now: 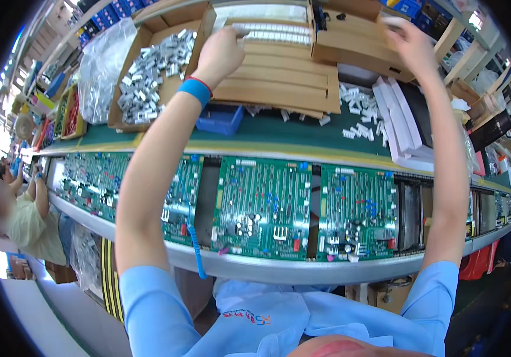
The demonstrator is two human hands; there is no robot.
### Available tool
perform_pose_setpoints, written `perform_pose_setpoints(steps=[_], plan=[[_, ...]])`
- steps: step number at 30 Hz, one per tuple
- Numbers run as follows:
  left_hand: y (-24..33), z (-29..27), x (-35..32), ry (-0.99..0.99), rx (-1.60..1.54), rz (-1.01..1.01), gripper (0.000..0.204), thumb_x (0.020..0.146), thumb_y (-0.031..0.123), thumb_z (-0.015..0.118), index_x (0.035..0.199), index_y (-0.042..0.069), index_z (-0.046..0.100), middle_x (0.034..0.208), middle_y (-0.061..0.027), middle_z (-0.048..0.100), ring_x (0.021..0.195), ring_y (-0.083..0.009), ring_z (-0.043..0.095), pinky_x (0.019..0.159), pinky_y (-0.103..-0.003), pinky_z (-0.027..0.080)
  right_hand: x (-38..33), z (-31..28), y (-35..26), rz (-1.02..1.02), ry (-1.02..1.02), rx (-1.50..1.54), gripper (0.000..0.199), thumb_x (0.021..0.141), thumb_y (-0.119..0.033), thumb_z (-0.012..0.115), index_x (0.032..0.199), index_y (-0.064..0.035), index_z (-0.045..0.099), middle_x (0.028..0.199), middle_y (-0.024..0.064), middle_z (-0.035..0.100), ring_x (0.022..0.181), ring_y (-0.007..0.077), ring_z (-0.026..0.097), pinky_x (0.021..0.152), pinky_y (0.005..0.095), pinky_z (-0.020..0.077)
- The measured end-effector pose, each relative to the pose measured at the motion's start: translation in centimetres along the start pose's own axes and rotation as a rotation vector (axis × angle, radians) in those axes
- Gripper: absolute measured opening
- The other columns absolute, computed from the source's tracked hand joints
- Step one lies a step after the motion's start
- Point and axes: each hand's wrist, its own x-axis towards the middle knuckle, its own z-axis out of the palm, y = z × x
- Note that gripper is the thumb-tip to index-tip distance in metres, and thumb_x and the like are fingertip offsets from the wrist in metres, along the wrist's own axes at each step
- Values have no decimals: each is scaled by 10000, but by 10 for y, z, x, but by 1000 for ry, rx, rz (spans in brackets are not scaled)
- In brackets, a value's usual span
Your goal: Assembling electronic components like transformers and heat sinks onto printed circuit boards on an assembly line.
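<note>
My left hand [222, 55], with a blue band on its wrist, reaches over the cardboard tray. Its fingers are closed at the end of the rows of white connectors [276, 33]; whether they hold one is hidden. Out to the far right, my right hand [411, 46] is raised over an open cardboard box [356, 44]. Its fingers are curled together around something pale and blurred that I cannot make out. Between my forearms and me, green circuit boards [262, 208], [357, 211] lie in a row on the line, fitted with capacitors, white connectors and red and blue parts.
Silvery metal parts fill a carton [118, 113] at the far left. A blue bin [219, 121] stands below the tray. Loose white connectors [359, 107] lie beside white foam strips [395, 113]. A coiled blue cord [195, 244] hangs over the line's front rail. Another person [35, 223] works at left.
</note>
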Motion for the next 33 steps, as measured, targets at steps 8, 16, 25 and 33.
perform_pose_setpoints(steps=[8,16,25,33], plan=[[-45,67,33,-109,310,-151,243,778,51,558,985,55,686,1052,-173,633,1017,-350,593,883,-426,487,101,146,-26,246,-674,-16,443,758,4,516,1192,-44,595,1096,196,653,1030,313,612,884,376,468],[-31,68,40,0,241,-135,171,770,38,587,896,51,701,1103,-161,597,1069,-314,568,900,-376,490,116,158,35,53,-632,-51,303,699,3,564,1001,-17,563,972,210,642,955,311,605,855,394,453],[-29,23,36,73,-53,64,115,763,140,681,807,37,708,821,-192,670,822,-355,635,767,-428,506,120,157,44,-72,-582,-344,297,768,-205,548,976,-10,630,975,287,631,964,432,600,830,456,480],[58,-121,-26,-75,-304,-13,178,803,14,646,967,-47,680,889,-156,702,835,-192,676,756,-288,530,73,45,-59,460,-335,771,172,864,-229,651,891,-60,635,711,43,645,559,120,596,476,248,477]])
